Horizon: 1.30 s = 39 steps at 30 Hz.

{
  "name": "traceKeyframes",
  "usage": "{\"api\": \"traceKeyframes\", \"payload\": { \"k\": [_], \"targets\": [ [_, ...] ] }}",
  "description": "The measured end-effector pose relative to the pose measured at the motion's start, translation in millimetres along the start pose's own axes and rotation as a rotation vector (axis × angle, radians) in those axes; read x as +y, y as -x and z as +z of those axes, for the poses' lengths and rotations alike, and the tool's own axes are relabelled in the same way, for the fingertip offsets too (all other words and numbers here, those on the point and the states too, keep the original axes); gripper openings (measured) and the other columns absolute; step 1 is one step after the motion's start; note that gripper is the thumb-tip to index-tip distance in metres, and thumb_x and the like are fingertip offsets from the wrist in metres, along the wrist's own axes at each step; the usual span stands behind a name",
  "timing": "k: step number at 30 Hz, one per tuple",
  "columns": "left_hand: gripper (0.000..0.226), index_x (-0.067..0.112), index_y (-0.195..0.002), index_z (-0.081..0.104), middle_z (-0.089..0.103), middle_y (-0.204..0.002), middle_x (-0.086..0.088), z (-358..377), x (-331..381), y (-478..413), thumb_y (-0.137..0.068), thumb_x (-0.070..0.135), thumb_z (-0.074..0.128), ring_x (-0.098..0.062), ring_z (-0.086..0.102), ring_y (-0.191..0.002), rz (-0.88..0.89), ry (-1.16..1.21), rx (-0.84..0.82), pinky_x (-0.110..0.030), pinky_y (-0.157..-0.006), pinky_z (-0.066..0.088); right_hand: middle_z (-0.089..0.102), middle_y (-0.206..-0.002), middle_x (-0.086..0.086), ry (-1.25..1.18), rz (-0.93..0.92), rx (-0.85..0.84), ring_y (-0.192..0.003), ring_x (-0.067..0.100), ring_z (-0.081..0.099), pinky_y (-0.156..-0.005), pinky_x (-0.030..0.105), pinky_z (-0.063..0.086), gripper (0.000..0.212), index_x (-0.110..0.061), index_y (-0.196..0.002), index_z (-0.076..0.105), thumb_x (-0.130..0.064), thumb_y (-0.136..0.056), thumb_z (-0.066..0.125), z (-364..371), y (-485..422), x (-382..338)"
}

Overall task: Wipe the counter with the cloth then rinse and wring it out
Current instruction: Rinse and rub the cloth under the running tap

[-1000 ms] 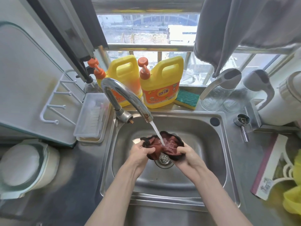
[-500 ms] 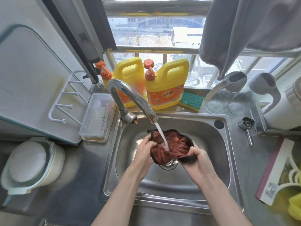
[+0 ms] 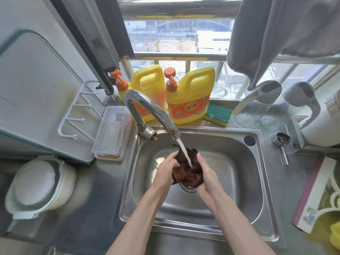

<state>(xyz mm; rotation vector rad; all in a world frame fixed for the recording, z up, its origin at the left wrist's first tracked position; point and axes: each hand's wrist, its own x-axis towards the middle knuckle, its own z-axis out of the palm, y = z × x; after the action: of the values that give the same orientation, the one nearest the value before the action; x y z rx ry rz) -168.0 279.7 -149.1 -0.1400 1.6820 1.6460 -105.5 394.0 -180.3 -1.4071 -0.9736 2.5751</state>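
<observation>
A wet reddish-brown cloth (image 3: pixel 187 173) with a dark edge is bunched up over the drain of the steel sink (image 3: pixel 237 181). My left hand (image 3: pixel 165 170) grips its left side and my right hand (image 3: pixel 207 176) grips its right side, the two pressed close together around it. Water runs from the curved chrome tap (image 3: pixel 147 109) straight onto the top of the cloth. The steel counter (image 3: pixel 95 199) surrounds the sink on both sides.
Two yellow detergent bottles (image 3: pixel 189 96) and a green-yellow sponge (image 3: pixel 218 114) stand behind the sink. A clear plastic box (image 3: pixel 110 133) and a lidded white pot (image 3: pixel 36 184) sit left. Glass jars (image 3: pixel 253 111), a white kettle (image 3: pixel 320 122) and a carton (image 3: pixel 312 196) sit right.
My hands have drawn together, gathering the spread cloth into a tight bunch under the running water. The camera view has shifted slightly.
</observation>
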Motion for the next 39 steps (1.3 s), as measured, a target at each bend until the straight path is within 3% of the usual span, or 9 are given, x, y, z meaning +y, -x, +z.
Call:
{"api": "traceKeyframes", "payload": {
  "k": [5,9,11,23,26,28,32,35,39],
  "targets": [
    [0.045,0.028,-0.092,0.077,0.066,-0.092,0.010,1,3,4,-0.080,0.004,0.041,-0.010,0.059,-0.088,0.138,-0.442,-0.161,-0.013,-0.069,0.046,0.079,-0.086,0.015,-0.053,0.171,0.018,-0.079,0.031,0.076,-0.080,0.045,0.060,0.040,-0.011,-0.077,0.082,-0.049,-0.089,0.075,24,-6,5],
    [0.057,0.028,-0.117,0.074,0.069,-0.116,0.013,-16,-8,9,-0.076,0.000,0.047,-0.004,0.062,-0.113,0.454,-0.666,0.125,-0.028,-0.100,0.051,0.075,-0.083,0.017,-0.041,0.085,0.109,-0.063,0.026,0.074,-0.055,0.036,0.059,0.030,0.002,-0.126,0.065,-0.015,-0.104,0.052,30,-13,8],
    [0.057,0.031,-0.130,0.065,0.064,-0.125,0.013,-21,-10,9,-0.081,0.005,0.051,-0.004,0.057,-0.121,0.447,-0.629,0.191,-0.030,-0.105,0.047,0.075,-0.079,0.016,-0.089,0.070,0.058,-0.061,0.025,0.073,-0.055,0.034,0.057,0.027,0.002,-0.119,0.065,-0.012,-0.105,0.048,29,-15,9],
    [0.087,0.030,-0.163,0.011,0.023,-0.167,0.009,17,-28,7,-0.083,0.026,0.045,-0.005,0.025,-0.151,0.089,-0.275,-0.045,-0.034,-0.127,0.018,0.075,-0.116,0.020,-0.014,-0.044,0.103,-0.107,0.036,0.072,-0.093,0.045,0.058,0.031,-0.010,-0.111,0.066,-0.020,-0.087,0.082,25,-11,33],
    [0.067,0.030,-0.163,0.006,0.012,-0.169,0.014,18,-27,6,-0.103,0.041,0.034,-0.009,-0.007,-0.157,0.214,-0.619,-0.010,-0.046,-0.127,-0.011,0.073,-0.126,0.021,-0.190,-0.007,-0.049,-0.115,0.036,0.071,-0.109,0.054,0.049,0.060,-0.010,-0.132,0.063,-0.026,-0.077,0.082,23,-2,36],
    [0.063,0.028,-0.163,0.006,0.011,-0.170,0.013,12,-30,0,-0.106,0.050,0.022,-0.011,-0.017,-0.156,0.269,-0.816,0.014,-0.051,-0.123,-0.021,0.073,-0.129,0.015,-0.202,0.080,-0.158,-0.123,0.031,0.068,-0.113,0.051,0.046,0.042,-0.004,-0.130,0.066,-0.028,-0.095,0.064,25,12,29],
    [0.081,0.026,-0.153,0.034,0.035,-0.163,0.011,3,-25,-5,-0.093,0.078,0.018,-0.017,0.012,-0.157,0.337,-0.848,0.058,-0.054,-0.127,0.003,0.076,-0.126,0.008,-0.164,0.157,-0.205,-0.121,0.027,0.069,-0.108,0.047,0.051,0.032,-0.011,-0.123,0.074,-0.030,-0.099,0.066,27,15,21],
    [0.055,0.030,-0.136,0.056,0.059,-0.135,0.014,-4,-22,0,-0.095,0.066,0.047,0.006,0.050,-0.126,0.329,-0.649,0.139,-0.028,-0.110,0.042,0.072,-0.092,0.017,-0.083,0.128,-0.149,-0.083,0.028,0.074,-0.081,0.039,0.060,0.028,-0.003,-0.110,0.070,-0.012,-0.085,0.081,31,5,16],
    [0.038,0.044,-0.129,0.058,0.061,-0.126,0.025,-12,-23,8,-0.092,0.052,0.064,0.012,0.053,-0.118,0.381,-0.598,0.193,-0.013,-0.095,0.041,0.072,-0.077,0.011,0.058,0.048,-0.094,-0.062,0.019,0.067,-0.052,0.025,0.057,0.009,-0.004,-0.099,0.069,0.002,-0.094,0.067,30,-6,5]
  ]
}}
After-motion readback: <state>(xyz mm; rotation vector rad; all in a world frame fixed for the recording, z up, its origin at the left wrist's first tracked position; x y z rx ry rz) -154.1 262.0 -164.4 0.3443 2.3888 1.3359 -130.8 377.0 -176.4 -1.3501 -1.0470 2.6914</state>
